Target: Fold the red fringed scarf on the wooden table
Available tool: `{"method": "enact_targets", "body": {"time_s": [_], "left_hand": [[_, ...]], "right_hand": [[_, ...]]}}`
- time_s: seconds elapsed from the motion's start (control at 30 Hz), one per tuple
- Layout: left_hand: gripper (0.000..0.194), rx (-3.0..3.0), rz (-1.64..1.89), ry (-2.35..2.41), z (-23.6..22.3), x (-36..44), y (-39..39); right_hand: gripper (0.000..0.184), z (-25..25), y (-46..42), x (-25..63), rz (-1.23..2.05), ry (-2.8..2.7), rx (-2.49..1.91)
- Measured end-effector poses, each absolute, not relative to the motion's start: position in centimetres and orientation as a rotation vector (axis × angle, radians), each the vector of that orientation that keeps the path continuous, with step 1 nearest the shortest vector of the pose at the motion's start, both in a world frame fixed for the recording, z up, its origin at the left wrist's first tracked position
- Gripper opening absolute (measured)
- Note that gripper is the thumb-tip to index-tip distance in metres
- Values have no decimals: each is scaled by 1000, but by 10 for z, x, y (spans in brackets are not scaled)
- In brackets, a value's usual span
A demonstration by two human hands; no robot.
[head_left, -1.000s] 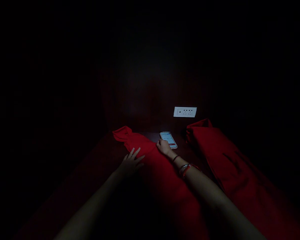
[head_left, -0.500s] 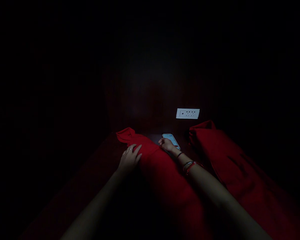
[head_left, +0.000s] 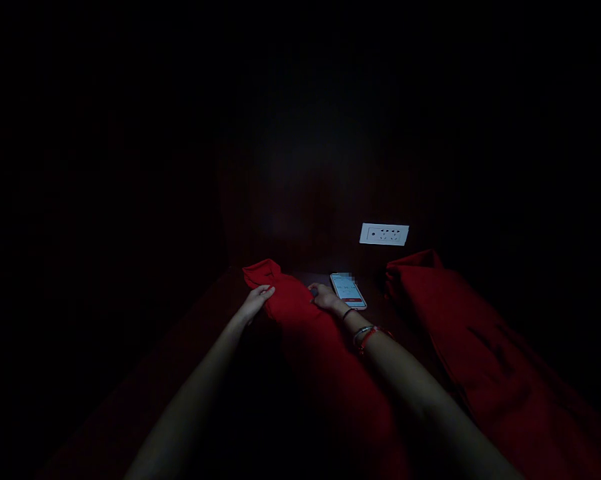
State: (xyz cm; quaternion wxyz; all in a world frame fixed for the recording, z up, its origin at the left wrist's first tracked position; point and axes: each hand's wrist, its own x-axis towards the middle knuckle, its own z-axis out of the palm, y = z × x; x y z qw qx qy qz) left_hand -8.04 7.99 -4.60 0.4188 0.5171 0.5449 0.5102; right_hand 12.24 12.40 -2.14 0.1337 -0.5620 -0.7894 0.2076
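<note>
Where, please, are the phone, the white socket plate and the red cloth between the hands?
Phone point(head_left: 349, 291): head view, middle of its screen.
White socket plate point(head_left: 384, 234): head view, near its centre.
Red cloth point(head_left: 325, 357): head view, its middle.

A white socket panel point(head_left: 384, 234) sits on the dark wall point(head_left: 300, 213) above a lit phone point(head_left: 348, 289)

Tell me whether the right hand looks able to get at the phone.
Probably yes: the right hand is close beside the phone, and nothing visible blocks the way, though it is at the edge of the left cloth.
</note>
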Motion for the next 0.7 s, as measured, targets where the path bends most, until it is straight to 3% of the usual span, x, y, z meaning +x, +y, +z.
{"method": "enact_targets", "body": {"time_s": [0.17,0.33,0.43,0.7], "left_hand": [[27,1325,983,1111,-44,-90,51],[20,1354,811,1260,-27,-91,38],[17,1266,849,1346,-25,-88,38],[7,1106,1129,1022,-43,-91,44]], "right_hand": [[60,-20,92,153,766,-2380,-1587],[63,-11,83,152,794,-2311,-1582],[60,-12,85,140,776,-2288,-1596],[59,-30,94,135,793,-2106,-1601]]}}
